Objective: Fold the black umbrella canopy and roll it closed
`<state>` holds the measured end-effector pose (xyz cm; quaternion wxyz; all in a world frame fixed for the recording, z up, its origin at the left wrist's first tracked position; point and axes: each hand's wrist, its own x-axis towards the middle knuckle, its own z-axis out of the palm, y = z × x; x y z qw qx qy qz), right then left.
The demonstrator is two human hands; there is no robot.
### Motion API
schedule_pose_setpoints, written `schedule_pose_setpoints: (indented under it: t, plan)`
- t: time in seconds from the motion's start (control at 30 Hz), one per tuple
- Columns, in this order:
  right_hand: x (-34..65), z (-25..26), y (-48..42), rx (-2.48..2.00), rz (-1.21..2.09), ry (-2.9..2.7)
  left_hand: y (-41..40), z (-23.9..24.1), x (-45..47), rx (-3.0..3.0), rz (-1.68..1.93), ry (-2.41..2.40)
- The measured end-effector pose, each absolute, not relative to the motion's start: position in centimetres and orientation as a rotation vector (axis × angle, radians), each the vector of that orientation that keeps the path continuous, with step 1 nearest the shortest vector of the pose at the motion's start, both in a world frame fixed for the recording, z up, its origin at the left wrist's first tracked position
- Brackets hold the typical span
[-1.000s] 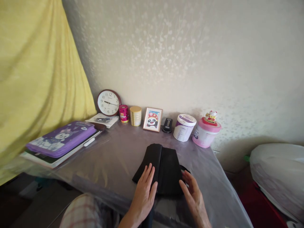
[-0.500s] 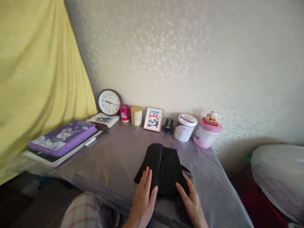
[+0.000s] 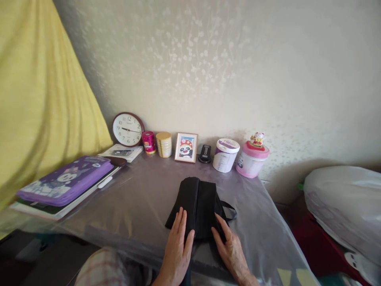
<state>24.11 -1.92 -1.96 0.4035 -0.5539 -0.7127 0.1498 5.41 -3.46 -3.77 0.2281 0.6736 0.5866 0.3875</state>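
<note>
A folded black cloth item (image 3: pixel 205 202), perhaps an apron or bag, lies near the table's front edge. A fold or seam runs lengthwise down it, and a black strap (image 3: pixel 231 210) loops out on its right side. My left hand (image 3: pixel 179 238) rests flat on its lower left part, fingers stretched forward and thumb apart. At the lower right edge, my right hand (image 3: pixel 228 244) touches the fabric with fingertips and thumb spread.
The table (image 3: pixel 143 198) has a plastic cover. Along the wall stand a clock (image 3: pixel 127 129), a pink can (image 3: pixel 149 143), a yellow-lidded tin (image 3: pixel 164 145), a panda picture (image 3: pixel 186 147), a black device (image 3: pixel 205 153) and two tubs (image 3: pixel 226 157). A purple case (image 3: pixel 67 178) lies left.
The view has turned slightly right. My right hand has moved inward, and the right side of the black cloth looks narrower, with more strap showing. My left hand stays on it.
</note>
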Motion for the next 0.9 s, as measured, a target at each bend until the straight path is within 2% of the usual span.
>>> schedule_pose_setpoints:
  t: [0.7, 0.9]
  plan:
    - [24.3, -2.5, -1.7, -1.613, 0.472, -1.605, -3.4, -3.8, 5.3, 1.803, 1.113, 1.578]
    - [24.1, -0.9, -1.6, -1.527, 0.577, -1.544, -3.3, -3.4, 5.4, 1.807, 1.074, 1.578]
